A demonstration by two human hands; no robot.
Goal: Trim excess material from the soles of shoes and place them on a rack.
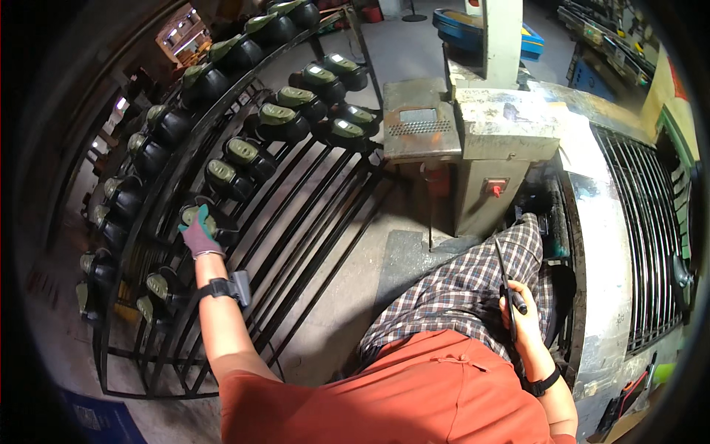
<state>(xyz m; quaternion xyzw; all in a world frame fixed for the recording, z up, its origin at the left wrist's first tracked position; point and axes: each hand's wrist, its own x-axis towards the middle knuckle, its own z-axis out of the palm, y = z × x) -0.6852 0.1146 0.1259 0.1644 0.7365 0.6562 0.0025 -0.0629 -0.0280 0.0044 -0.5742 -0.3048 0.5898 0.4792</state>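
My left hand [200, 235], in a pink and teal glove, reaches out to the rack and grips a black and olive-green shoe-like piece [220, 222]. The glove covers part of that piece. My right hand [522, 317] is bare and closed around the black handle of a long, thin dark tool [504, 268]. The tool's slim end points up and away over my checked apron; its exact kind is not clear. More black and green pieces [242, 151] of the same sort sit in rows beyond my left hand.
A black metal rack [296, 214] of long parallel bars fills the left side. Ahead stands a grey machine post with a red switch [495, 188], beside a metal box [421, 118]. On my right is a worn metal bench with a barred grille [640, 229].
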